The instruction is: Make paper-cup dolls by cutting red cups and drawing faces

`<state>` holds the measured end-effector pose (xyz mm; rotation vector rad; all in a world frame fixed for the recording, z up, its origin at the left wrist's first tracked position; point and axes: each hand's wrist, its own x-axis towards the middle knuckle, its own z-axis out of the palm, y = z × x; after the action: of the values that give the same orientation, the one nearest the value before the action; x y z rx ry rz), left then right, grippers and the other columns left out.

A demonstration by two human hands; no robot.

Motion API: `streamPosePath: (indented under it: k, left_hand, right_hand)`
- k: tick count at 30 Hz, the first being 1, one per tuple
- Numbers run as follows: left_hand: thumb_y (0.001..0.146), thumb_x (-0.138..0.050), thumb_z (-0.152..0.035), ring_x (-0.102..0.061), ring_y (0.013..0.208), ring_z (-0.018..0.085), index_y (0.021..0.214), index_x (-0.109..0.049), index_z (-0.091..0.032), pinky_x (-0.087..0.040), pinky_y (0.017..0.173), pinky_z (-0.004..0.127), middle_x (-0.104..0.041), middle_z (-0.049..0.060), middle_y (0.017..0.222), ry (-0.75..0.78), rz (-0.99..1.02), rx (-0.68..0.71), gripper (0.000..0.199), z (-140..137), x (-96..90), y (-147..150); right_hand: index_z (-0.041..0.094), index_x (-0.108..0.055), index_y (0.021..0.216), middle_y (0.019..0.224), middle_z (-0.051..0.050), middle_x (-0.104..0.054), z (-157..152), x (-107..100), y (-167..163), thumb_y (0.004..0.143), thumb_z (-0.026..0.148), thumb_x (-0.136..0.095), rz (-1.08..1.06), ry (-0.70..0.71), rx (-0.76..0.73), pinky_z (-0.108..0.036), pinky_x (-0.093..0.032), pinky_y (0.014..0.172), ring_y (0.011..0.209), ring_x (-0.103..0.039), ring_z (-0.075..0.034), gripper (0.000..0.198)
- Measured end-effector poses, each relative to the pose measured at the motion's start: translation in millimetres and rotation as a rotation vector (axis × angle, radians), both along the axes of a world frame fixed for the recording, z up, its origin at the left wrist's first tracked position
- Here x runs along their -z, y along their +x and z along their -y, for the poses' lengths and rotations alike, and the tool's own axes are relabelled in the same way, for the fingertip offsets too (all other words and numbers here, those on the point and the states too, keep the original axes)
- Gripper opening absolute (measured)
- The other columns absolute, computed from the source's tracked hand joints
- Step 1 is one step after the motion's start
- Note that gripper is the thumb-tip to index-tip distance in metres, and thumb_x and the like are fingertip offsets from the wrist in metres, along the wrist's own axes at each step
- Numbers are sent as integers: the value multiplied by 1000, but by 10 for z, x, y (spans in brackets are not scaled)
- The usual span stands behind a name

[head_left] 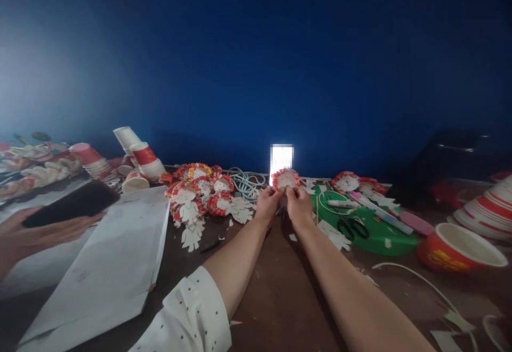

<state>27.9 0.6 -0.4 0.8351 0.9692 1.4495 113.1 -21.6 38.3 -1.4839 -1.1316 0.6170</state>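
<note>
Over the table, my left hand point(268, 203) and my right hand point(300, 206) meet, thumbs and fingers pinched on the lower edge of a paper doll point(286, 180). Its pale round middle has a red-and-white frill around it. The part below the frill is hidden by my fingers. Left of my hands lies a pile of similar frilled paper dolls point(186, 196) with white cut-out bodies. On my right is a green sheet point(384, 242) with black-handled scissors point(352, 229), a marker point(343, 204) and a white cut-out figure point(334, 234) around it.
Stacked paper cups point(149, 161) and a white board point(116, 250) stand to the left. Another person's hand point(52, 234) holds a dark phone point(74, 205) there. A bright screen point(281, 156) faces me. At right are a red paper bowl point(444, 250) and a white cord point(416, 274).
</note>
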Motion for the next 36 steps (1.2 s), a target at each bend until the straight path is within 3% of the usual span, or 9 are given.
streamPosePath:
  k: [9,18,27,36]
  left_hand:
    - [64,-72,-40,-53,56,9,80,-65,-14,-43,60,22,-61,-1,63,83,14,26,31,16,-28,-32]
    - [62,-75,-37,-54,52,10,83,-64,-14,-44,59,25,-60,-1,59,42,146,25,33,24,-82,-45]
    - [63,-76,-37,-51,51,8,76,-64,-13,-43,59,24,-59,-1,58,61,79,57,29,18,-61,-56]
    - [62,-76,-37,-48,50,7,76,-63,-14,-37,52,20,-58,-2,59,85,53,125,30,19,-19,-39]
  right_hand:
    - [17,-68,77,73,-5,-69,-65,178,11,67,52,-61,-190,61,-106,-30,-46,68,72,-61,-21,37]
    - [20,-70,80,79,-3,-70,4,78,-25,70,53,-60,-324,-36,-45,-29,-48,67,79,-63,-21,36]
    - [18,-67,74,65,2,-64,-60,179,-11,56,45,-75,-429,33,-101,-27,-45,61,61,-56,-14,34]
    - [18,-65,67,59,2,-61,-56,162,-17,55,40,-75,-531,58,-63,-27,-44,54,54,-54,-13,27]
